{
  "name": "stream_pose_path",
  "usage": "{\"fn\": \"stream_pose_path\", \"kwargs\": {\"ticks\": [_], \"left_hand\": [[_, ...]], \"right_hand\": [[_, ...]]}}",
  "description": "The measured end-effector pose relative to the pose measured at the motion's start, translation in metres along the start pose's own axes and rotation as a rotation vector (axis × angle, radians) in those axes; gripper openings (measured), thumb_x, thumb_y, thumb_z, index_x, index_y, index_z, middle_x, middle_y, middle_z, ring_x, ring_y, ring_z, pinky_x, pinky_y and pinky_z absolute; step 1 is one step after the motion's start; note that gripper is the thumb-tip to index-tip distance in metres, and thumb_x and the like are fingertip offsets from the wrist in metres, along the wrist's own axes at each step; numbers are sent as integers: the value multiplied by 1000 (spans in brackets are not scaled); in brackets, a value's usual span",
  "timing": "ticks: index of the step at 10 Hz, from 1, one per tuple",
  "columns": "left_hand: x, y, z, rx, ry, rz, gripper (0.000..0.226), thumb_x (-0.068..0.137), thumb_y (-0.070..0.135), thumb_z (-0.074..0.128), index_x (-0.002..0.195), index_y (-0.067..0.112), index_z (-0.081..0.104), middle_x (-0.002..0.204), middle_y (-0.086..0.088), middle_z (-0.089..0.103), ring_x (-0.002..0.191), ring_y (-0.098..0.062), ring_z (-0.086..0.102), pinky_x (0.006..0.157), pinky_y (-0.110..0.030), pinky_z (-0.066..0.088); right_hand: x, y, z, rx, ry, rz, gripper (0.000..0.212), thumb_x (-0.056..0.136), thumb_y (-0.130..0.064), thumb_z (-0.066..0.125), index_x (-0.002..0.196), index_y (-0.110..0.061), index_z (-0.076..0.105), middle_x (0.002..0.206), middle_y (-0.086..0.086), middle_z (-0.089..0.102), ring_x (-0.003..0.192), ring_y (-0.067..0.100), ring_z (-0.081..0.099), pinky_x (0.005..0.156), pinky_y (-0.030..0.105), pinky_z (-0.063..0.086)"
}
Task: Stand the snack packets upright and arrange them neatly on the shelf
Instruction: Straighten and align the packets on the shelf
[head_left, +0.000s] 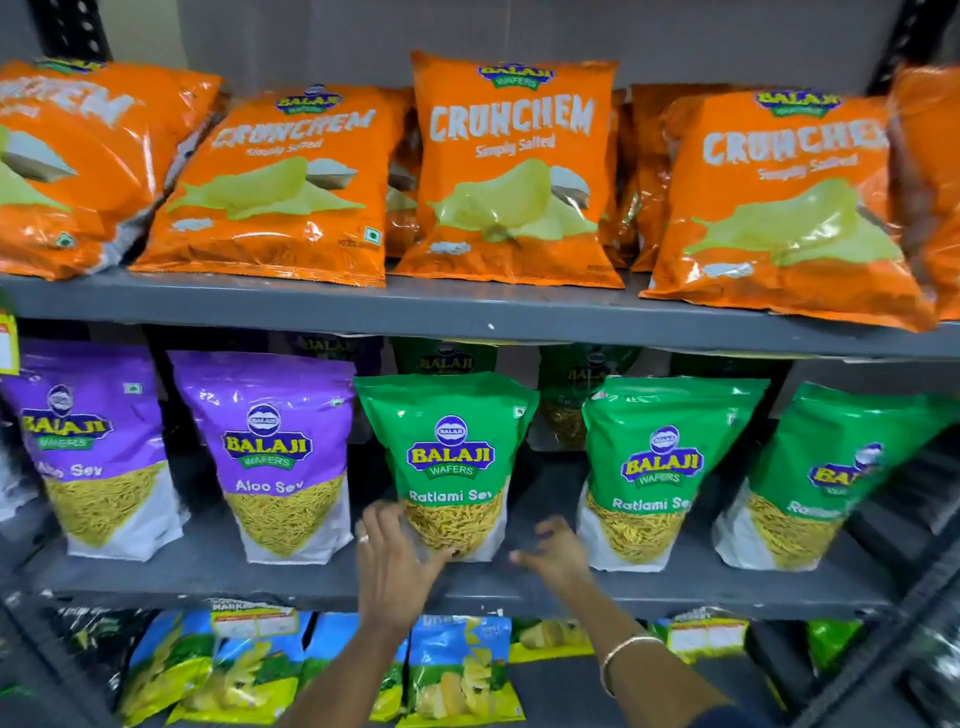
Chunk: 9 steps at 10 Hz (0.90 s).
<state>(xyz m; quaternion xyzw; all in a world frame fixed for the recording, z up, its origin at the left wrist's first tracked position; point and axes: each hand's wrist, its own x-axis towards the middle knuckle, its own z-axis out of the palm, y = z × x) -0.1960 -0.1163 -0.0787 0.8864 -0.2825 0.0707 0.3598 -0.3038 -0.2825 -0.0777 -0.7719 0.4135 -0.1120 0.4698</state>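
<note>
1. Step in hand: the middle green Ratlami Sev packet (451, 462) is being set upright on the middle shelf (208, 566).
2. Left hand (397, 553) is pressed open against its lower left; right hand (553, 553) is held open beside it, fingers loosely curled.
3. Next, squaring it with the neighbouring green packet (657, 467) is probably called for.
4. Yellow sev is visible through each packet's window.

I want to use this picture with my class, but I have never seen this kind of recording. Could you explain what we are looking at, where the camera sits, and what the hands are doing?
There is no machine here: a person wears one camera on the head, looking forward and down at shop shelves. The top shelf holds orange crisp bags, several leaning back. The middle shelf holds upright purple packets and green packets. The left hand touches the lower left edge of one green packet; whether it has a grip is unclear. The right hand hovers open beside the packet, holding nothing.
</note>
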Motion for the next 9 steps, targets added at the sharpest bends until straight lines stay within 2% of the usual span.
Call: {"fn": "stream_pose_path", "kwargs": {"ticks": [1,2,3,4,5,6,7,8,9], "left_hand": [[-26,10,13,96,61,240,64,62,57,61,101,8,46,107,-10,50,96,-29,52,84,-37,48],[-27,62,43,-64,-131,372,59,74,52,56,116,13,41,119,-7,46,109,-25,49,94,-27,36],[-12,106,57,-201,-379,223,74,77,39,66,135,10,31,141,-9,38,128,-25,42,103,-31,36],[15,148,80,-337,-651,-8,97,73,34,73,146,7,13,154,-11,24,139,-26,31,108,-34,33],[24,160,87,-370,-697,-57,99,69,31,77,144,9,17,151,-10,34,136,-26,37,109,-37,37],[20,169,93,-455,-594,-105,86,68,16,79,138,11,29,143,-10,47,129,-23,46,106,-36,41],[17,168,95,-456,-514,-146,81,69,14,78,136,11,33,139,-11,51,126,-25,49,103,-35,42],[15,171,89,-446,-478,-189,79,70,14,77,135,10,34,137,-13,54,125,-27,51,105,-40,44],[7,175,87,-477,-462,-184,77,72,11,75,135,8,32,138,-14,52,126,-27,50,105,-37,42]], "right_hand": [[-13,27,-29,-148,53,164,39,83,-14,61,116,5,57,104,21,64,110,30,60,72,27,49],[-23,66,-90,-57,223,330,45,84,-10,58,125,6,49,128,24,57,116,34,57,63,19,51],[-13,77,-127,-44,259,261,67,77,-15,71,132,5,39,137,22,49,123,36,50,88,31,50],[-6,60,-158,38,110,61,98,72,-12,76,145,-1,12,151,14,29,139,34,30,108,41,32],[1,54,-164,100,-4,-31,96,72,-9,76,143,-4,12,140,6,37,138,29,32,106,36,33],[17,62,-157,212,7,-92,84,64,-2,80,131,-5,30,123,8,51,127,30,47,102,39,41],[21,66,-148,236,43,-104,73,61,-2,82,116,-12,36,114,5,53,121,31,52,102,46,44],[20,61,-146,234,-12,-134,72,61,-1,82,112,-14,34,115,7,54,122,33,51,99,42,46],[17,61,-146,245,-26,-186,89,60,-2,83,129,-6,28,132,15,47,131,33,42,100,36,41]]}}
